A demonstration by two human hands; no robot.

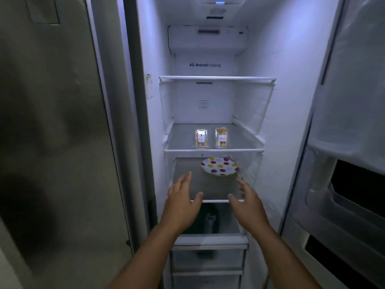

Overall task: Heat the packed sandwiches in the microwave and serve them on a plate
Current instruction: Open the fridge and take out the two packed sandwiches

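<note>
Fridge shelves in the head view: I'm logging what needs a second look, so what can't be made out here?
- Labels on the two packed sandwiches: too small to read.
- Dotted plate: its far edge is hidden by the shelf above.
- Dark object on the lower shelf: unlit, partly behind the left hand and right hand; cannot identify it.
- Drawers: contents too dim to see.

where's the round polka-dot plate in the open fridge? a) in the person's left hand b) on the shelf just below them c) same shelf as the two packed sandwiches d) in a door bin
b: the round polka-dot plate lies on the glass shelf just beneath the one with the two clear-wrapped packed sandwiches, and both hands are open and hold nothing.
</note>
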